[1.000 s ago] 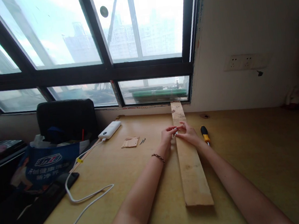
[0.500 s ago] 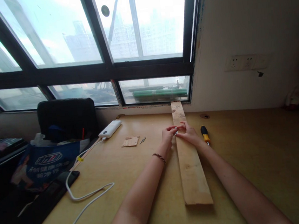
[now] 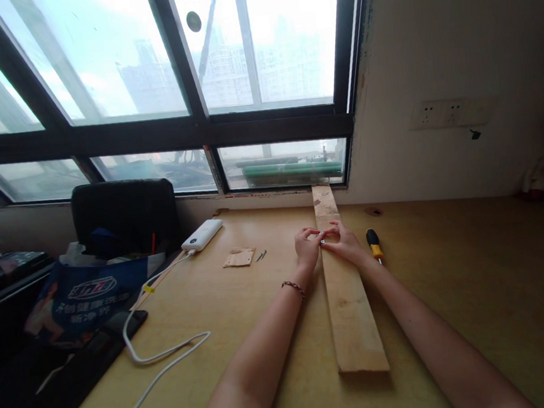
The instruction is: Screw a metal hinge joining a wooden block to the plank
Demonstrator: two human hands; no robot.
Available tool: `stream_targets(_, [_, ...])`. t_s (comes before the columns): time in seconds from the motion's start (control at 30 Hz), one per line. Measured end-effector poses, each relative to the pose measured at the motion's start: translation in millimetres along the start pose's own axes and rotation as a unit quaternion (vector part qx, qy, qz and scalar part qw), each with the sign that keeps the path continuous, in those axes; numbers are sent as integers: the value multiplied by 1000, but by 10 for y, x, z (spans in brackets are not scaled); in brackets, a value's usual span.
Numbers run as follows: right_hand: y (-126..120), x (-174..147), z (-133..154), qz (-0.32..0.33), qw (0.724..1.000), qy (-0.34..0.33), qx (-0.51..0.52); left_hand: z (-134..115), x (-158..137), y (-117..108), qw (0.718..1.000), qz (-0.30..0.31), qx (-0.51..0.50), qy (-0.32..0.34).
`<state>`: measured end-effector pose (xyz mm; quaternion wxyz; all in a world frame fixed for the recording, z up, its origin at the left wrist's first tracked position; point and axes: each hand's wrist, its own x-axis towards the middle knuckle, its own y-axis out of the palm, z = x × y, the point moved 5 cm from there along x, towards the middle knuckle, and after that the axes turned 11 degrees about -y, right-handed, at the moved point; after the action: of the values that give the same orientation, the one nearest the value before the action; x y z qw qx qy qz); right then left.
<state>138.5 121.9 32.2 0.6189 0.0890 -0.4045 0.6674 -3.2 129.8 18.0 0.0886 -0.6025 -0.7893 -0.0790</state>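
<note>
A long wooden board (image 3: pixel 352 312) lies lengthwise on the table, its far end by the window. My left hand (image 3: pixel 308 249) is at the board's left edge, fingers pinched on a small silvery metal piece (image 3: pixel 322 237). From the right, my right hand (image 3: pixel 345 244) lies over the board, thumb and fingertips closed on the same metal piece. Its exact kind is too small to make out. Right of the board lies a screwdriver (image 3: pixel 374 244) with a black and yellow handle. Left of my hands are a small wooden piece (image 3: pixel 239 258) and a few screws (image 3: pixel 261 255).
A white power bank (image 3: pixel 202 235) with a white cable (image 3: pixel 169 358) rests on the left of the table (image 3: pixel 271 300). Beyond the left edge stand a black chair (image 3: pixel 123 212) and a blue bag (image 3: pixel 93 298). Window and wall bound the far side.
My left hand's fingers have shifted slightly around the small metal piece. Both hands stay at the same spot on the board; the whole view has moved a little.
</note>
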Motion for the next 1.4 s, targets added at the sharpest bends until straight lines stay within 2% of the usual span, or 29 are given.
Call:
stream_targets(0.1, [1, 2, 12, 1, 1000, -3, 4, 6, -2, 18, 1000, -2, -22, -2])
stream_targets(0.3, [1, 4, 20, 5, 1000, 7, 4, 74, 6, 57, 992, 6, -106, -65])
stream_targets(0.5, [-12, 10, 57, 8, 1000, 3, -12, 165, -18, 129, 964, 102, -190, -154])
stream_targets(0.7, [-13, 4, 59, 7, 1000, -1, -7, 201, -18, 132, 954, 113, -216, -177])
stream_targets(0.8, [-11, 6, 62, 9, 1000, -1, 3, 133, 6, 148, 942, 121, -253, -185])
stream_targets(0.9, [-5, 9, 65, 17, 1000, 4, 10, 36, 50, 153, 939, 129, -271, -165])
stream_targets(0.97, [-4, 9, 65, 20, 1000, 8, 10, 33, 81, 116, 947, 111, -262, -151])
stream_targets(1.1, [-7, 3, 67, 16, 1000, 8, 1, 224, 111, -78, 953, 0, -243, -183])
stream_targets(1.17, [-5, 1, 66, 16, 1000, 7, 0, 313, 108, -123, 940, -1, -265, -213])
stream_targets(1.33, [2, 5, 54, 14, 1000, 0, 7, 344, 52, -30, 871, 99, -379, -295])
stream_targets(1.4, [1, 7, 50, 13, 1000, 0, 10, 288, 36, -24, 865, 121, -390, -293])
